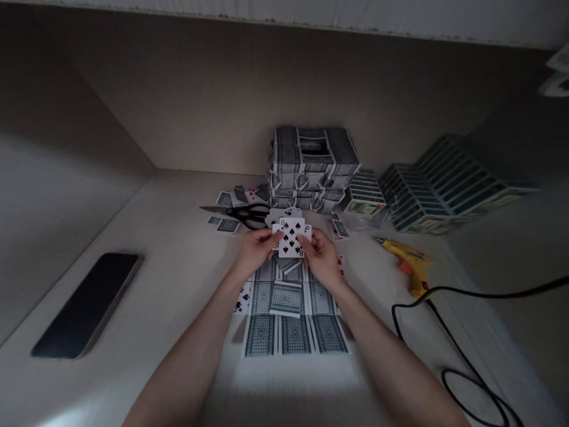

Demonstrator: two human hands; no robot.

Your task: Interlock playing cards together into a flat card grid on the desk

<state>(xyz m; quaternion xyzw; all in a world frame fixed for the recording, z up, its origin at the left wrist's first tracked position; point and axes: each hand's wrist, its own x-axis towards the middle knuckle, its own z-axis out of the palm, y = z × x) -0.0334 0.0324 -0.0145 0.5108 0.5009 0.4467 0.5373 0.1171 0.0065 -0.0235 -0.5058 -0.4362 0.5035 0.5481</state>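
Note:
Between them, my left hand (258, 252) and my right hand (322, 254) grip a few playing cards (291, 238), thumbs on the faces. The front card is an eight of spades; a queen's corner shows behind it at the right. Under my hands lies a panel of face-down playing cards (296, 335) with grey-green patterned backs, set in rows. A loose pile of cards (285, 298) rests on its middle. Just beyond my fingers are black-handled scissors (251, 214) and more face-up cards (278, 216).
Behind stands a box built of cards (313, 160) with an opening on top. Stacked card packs (444, 184) are at the right. A yellow glue gun (411, 264) trails a black cable (448, 290). A phone (89, 305) lies at the left; card scraps (226, 225) sit by the scissors.

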